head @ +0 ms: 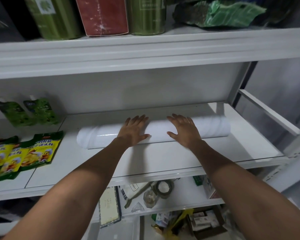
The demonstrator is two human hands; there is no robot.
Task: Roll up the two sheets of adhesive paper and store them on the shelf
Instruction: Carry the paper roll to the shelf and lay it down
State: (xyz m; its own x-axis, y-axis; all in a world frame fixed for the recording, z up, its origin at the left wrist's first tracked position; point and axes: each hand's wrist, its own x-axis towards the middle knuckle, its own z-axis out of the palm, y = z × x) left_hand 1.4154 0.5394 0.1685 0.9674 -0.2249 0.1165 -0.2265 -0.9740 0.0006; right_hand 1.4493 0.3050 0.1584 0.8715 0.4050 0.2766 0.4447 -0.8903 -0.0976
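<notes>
Both palms lie flat, fingers spread: left hand [134, 129] and right hand [184, 130] press the white adhesive-paper roll [157, 131] at mid-frame on the middle shelf [42, 189]. Its ends look coned, though glare blurs them; released, it may spring loose or roll toward the front edge.

Glossy white paper roll [213, 126] on a smooth, shiny shelf [163, 158].

Head camera, close, forward-down onto shelf [16, 189]; corners apparently distorted.
</notes>
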